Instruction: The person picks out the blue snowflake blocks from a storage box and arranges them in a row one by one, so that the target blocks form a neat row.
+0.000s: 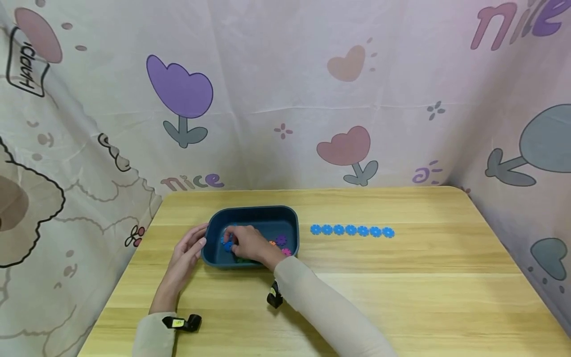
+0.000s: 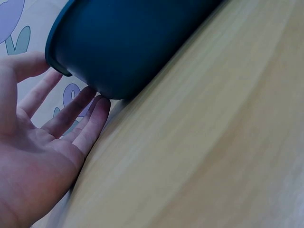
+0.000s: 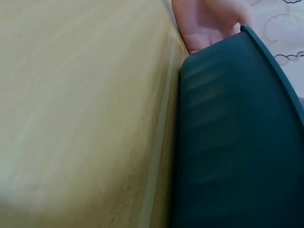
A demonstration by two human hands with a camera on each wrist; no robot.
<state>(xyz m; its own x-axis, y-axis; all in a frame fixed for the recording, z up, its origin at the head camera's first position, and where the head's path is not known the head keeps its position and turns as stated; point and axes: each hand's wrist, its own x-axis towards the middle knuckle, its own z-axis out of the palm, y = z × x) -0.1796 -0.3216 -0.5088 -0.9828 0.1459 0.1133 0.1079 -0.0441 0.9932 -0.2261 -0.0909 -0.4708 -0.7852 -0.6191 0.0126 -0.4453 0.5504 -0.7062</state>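
A dark teal plastic bin (image 1: 294, 228) stands on the table, with flower-shaped plastic pieces inside. My left hand (image 1: 184, 258) touches the bin's left end, its thumb by the rim and other fingertips against the side wall. My right hand (image 1: 252, 243) reaches down into the bin's left part. Its thumb and fingers are around a blue flower piece (image 1: 229, 246); whether they pinch it is unclear. Also in the bin lie a purple piece (image 1: 281, 240) and a pink piece (image 1: 286, 252), with orange and green ones partly hidden by the right hand. The right wrist view shows only the bin's outer wall (image 3: 228, 128).
Right of the bin, several blue flower pieces (image 1: 351, 230) lie in a straight row from left to right. The wooden table (image 1: 424, 297) meets a printed cloth backdrop (image 1: 267, 148) at its far edge. Cloth also hangs at both sides.
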